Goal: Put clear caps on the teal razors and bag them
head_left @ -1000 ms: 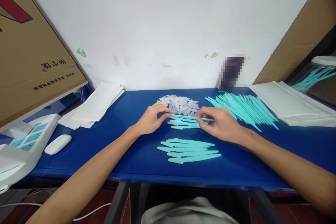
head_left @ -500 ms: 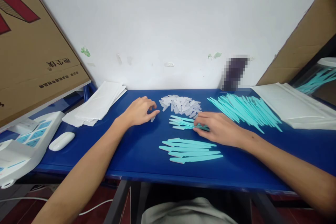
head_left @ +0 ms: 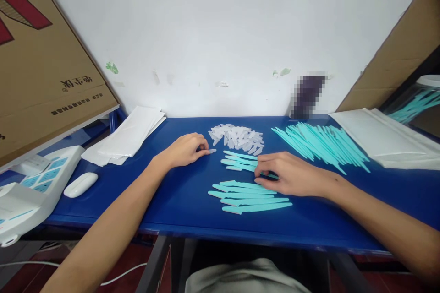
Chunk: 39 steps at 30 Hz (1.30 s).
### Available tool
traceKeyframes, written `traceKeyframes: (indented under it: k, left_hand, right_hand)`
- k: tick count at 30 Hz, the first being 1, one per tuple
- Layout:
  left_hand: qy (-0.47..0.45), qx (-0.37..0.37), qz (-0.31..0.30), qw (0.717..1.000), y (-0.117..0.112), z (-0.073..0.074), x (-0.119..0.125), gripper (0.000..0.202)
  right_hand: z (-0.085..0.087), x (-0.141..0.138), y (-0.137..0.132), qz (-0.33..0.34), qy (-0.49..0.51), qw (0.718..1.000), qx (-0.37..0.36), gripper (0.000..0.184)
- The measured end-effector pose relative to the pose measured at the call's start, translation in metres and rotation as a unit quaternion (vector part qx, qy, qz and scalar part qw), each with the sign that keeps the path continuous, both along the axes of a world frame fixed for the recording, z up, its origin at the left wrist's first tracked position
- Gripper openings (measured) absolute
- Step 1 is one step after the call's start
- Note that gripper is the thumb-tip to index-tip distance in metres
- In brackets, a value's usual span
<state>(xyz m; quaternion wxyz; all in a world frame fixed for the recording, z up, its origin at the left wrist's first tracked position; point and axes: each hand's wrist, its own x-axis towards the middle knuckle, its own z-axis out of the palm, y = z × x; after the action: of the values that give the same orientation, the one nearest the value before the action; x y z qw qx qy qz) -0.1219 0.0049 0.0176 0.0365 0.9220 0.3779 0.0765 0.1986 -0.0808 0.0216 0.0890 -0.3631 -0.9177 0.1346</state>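
My left hand [head_left: 188,149] pinches a small translucent blade cap [head_left: 212,151] between thumb and fingertip, just left of a heap of similar caps [head_left: 237,136]. My right hand [head_left: 287,174] is curled over the handles of a small group of turquoise eyebrow razors [head_left: 237,161]. Its thumb and fingers close around the handle of the nearest razor in that group, partly hidden by the fingers. Closer to me, a second row of turquoise razors [head_left: 249,196] lies with blade ends to the left.
A big pile of turquoise razors [head_left: 319,146] lies at the right, by white packaging sheets [head_left: 381,139]. Leftward are white bags [head_left: 129,135], a white mouse-shaped object [head_left: 81,185] and a white device with blue keys [head_left: 44,183]. The wall [head_left: 213,46] rises behind the blue table [head_left: 182,210].
My left hand has dropped slightly, and the cap in its fingers now points right. My right hand has shifted toward me, down to the lower razor of the small group.
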Motion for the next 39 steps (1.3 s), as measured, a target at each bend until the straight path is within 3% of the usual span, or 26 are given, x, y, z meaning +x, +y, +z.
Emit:
traceKeyframes:
  k: [6, 15, 20, 28, 39]
  left_hand:
    - [-0.046, -0.018, -0.026, 0.998, -0.003, -0.003, 0.003, 0.024]
    - [-0.063, -0.004, -0.019, 0.998, -0.001, -0.007, 0.006, 0.016]
    - [-0.098, 0.072, -0.048, 0.991, -0.005, -0.01, 0.014, 0.024]
    - [-0.197, 0.118, -0.082, 0.97, -0.016, -0.006, 0.024, 0.016]
    - [-0.232, 0.154, -0.111, 0.954, -0.016, -0.011, 0.028, 0.022]
  right_hand:
    - [0.008, -0.002, -0.002, 0.003, 0.0, 0.999, -0.038, 0.011]
    - [0.011, -0.003, -0.008, 0.006, -0.007, 0.999, -0.049, 0.01]
    - [0.009, -0.005, -0.009, -0.021, -0.037, 0.998, -0.056, 0.007]
    - [0.007, -0.005, -0.005, -0.048, 0.013, 0.994, 0.098, 0.016]
    - [0.004, -0.003, -0.002, -0.073, 0.025, 0.994, 0.073, 0.014]
